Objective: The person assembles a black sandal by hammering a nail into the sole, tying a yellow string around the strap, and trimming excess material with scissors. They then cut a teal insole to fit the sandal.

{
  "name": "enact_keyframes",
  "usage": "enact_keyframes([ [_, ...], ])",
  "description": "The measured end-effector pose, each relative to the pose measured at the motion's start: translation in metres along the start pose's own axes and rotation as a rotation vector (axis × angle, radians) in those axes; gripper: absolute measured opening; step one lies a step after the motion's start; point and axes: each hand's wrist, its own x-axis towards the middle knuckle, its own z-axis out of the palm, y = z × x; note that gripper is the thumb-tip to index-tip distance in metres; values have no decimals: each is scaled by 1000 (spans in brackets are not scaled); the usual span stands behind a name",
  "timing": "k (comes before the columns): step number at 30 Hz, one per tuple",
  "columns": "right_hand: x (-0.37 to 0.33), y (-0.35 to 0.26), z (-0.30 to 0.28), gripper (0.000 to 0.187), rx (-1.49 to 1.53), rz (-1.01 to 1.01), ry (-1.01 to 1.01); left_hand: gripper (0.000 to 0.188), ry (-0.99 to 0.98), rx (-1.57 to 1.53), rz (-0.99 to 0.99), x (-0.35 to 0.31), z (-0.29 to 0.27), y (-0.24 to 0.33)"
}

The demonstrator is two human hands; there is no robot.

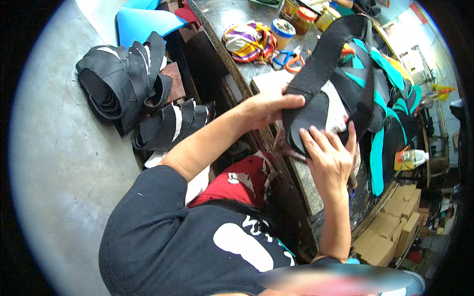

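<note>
A black, padded-looking fabric piece with a rounded end and a long strap-like band is held over the bench; I cannot tell what it is part of. My left hand grips its left edge, thumb on top and fingers hidden behind. Across its near end lie the fingers of my right hand, with the thumb out of sight, seemingly under the edge. A white patch shows beside the band. Just right of the piece are heaped black and teal cut pieces.
On the bench stand jars, scissors and a bundle of colourful cloth. Stacked black curved pieces sit to my left, near a blue sheet. Cardboard boxes and a white bottle are at right.
</note>
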Motion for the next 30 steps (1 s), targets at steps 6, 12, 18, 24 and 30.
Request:
enact_keyframes([
  [6, -9, 3, 9, 65, 301, 44, -131, 44, 257, -73, 70, 9, -9, -9],
  [12, -28, 34, 10, 50, 834, 214, -83, 42, 273, -93, -8, 8, -1, -26],
  [18, -34, 32, 28, 59, 1162, 569, 69, 39, 132, -235, 86, 16, 30, -30],
  [24, -29, 11, 30, 63, 1597, 662, 82, 38, 312, -16, 202, 19, 56, -51],
  [30, -31, 5, 28, 44, 1446, 674, 377, 60, 446, 374, 415, 20, 62, -50],
])
